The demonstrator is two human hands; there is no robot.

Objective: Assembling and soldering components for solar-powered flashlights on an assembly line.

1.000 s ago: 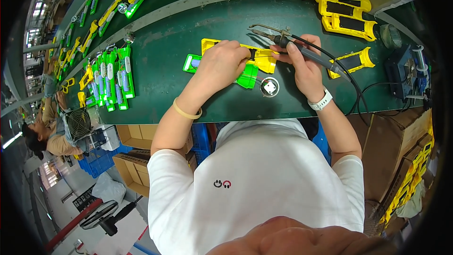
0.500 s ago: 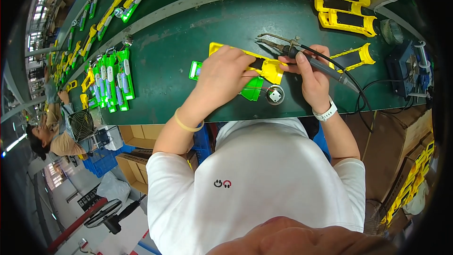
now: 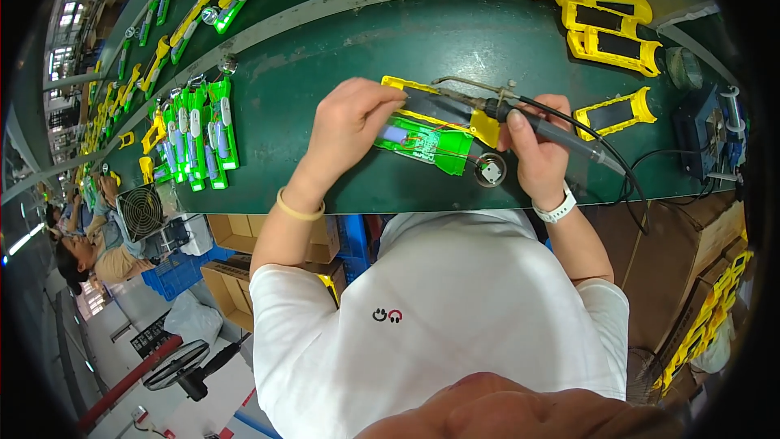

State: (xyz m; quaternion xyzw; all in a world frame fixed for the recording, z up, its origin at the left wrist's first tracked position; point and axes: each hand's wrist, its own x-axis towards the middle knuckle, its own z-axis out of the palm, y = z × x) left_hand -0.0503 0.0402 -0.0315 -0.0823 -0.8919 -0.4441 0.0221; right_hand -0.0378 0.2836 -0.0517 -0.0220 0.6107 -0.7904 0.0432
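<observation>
Broadly, a green bench (image 3: 325, 41) stretches across the view, with a heap of yellow shells (image 3: 605, 20) at its far right and a close row of green shells (image 3: 195, 134) at the left, lamp cups at the far ends of some. A dark blue box (image 3: 692, 134) stands at the bench's right end.

Across the right hand (image 3: 538, 149) slants a soldering iron (image 3: 561, 133), its cable trailing off rightward. That hand is closed around the handle, thumb against fingers, near one end of a yellow shell with a dark panel (image 3: 429, 107). This shell slants between the two hands, the iron's tip above it; whether they touch, I cannot tell. Along its near side lies an open green shell (image 3: 435, 149), a pale purple battery (image 3: 396, 132) inside.

The left hand (image 3: 348, 118) is at the other end of the yellow shell, thumb and fingers drawn together; whether they pinch anything is too small to tell. Just beside the green shell's right end, a round lamp cup (image 3: 491, 170) sits on the bench, with thin wires (image 3: 455, 152) leading to it from the shell.
</observation>
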